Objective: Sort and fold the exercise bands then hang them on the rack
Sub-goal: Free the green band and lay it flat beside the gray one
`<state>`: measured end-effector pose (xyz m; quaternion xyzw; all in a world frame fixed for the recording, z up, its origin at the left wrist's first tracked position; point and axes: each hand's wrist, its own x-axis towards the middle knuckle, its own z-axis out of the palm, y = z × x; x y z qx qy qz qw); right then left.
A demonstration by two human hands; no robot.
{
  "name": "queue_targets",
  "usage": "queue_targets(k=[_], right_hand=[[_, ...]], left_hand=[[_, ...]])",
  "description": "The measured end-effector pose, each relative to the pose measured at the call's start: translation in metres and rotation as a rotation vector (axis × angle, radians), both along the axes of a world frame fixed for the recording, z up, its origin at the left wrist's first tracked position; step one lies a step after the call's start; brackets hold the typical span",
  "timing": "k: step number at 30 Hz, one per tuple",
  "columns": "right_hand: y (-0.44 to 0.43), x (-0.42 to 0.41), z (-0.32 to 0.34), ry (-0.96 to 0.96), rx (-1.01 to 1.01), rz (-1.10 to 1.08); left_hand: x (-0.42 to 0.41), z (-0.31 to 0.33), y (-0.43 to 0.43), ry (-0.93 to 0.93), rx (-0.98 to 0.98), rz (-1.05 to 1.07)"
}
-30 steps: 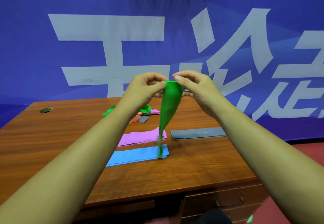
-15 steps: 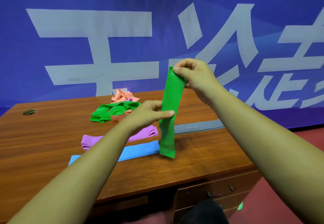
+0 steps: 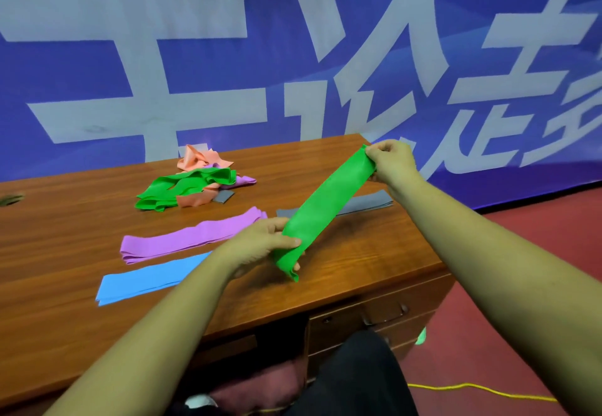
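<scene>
A folded green band (image 3: 329, 203) is stretched at a slant above the wooden desk (image 3: 358, 252). My right hand (image 3: 392, 159) pinches its upper far end. My left hand (image 3: 267, 243) grips its lower near end, thumb on top. Flat on the desk lie a folded purple band (image 3: 182, 241), a folded blue band (image 3: 143, 280) and a folded grey band (image 3: 368, 203), the grey one partly hidden behind the green band. A loose heap of green, orange, purple and grey bands (image 3: 192, 187) sits farther back. No rack is in view.
A blue banner with large white characters (image 3: 293, 57) hangs behind the desk. The desk's right edge drops to a red floor (image 3: 521, 334) with a yellow cord (image 3: 482, 389). Drawers (image 3: 374, 321) face me below the desktop. A cable hole (image 3: 11, 199) sits at the far left.
The green band went from hanging upright to slanting low over the desk. My left hand slid down to its lower end; my right hand dropped and moved right with the top end.
</scene>
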<state>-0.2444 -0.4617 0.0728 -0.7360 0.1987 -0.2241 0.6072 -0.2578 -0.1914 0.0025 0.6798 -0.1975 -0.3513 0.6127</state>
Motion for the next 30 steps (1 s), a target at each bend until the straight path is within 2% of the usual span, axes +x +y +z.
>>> queue_targets(k=[6, 11, 17, 25, 30], right_hand=[[-0.042, -0.022, -0.07, 0.134, -0.009, -0.112], [-0.072, -0.031, -0.109, 0.238, -0.119, -0.168], [-0.094, -0.029, -0.127, 0.334, -0.312, -0.198], [-0.108, -0.016, -0.145, 0.306, -0.522, -0.239], [-0.11, -0.018, -0.161, 0.42, -0.847, -0.304]], left_hand=[[0.007, -0.018, -0.012, -0.26, 0.322, 0.224], [0.014, -0.025, -0.024, -0.711, 0.528, 0.29], [0.026, -0.033, -0.044, -0.66, 0.604, 0.23], [0.038, -0.06, -0.062, -0.865, 0.744, 0.241], [0.035, -0.073, -0.063, -0.963, 0.819, 0.233]])
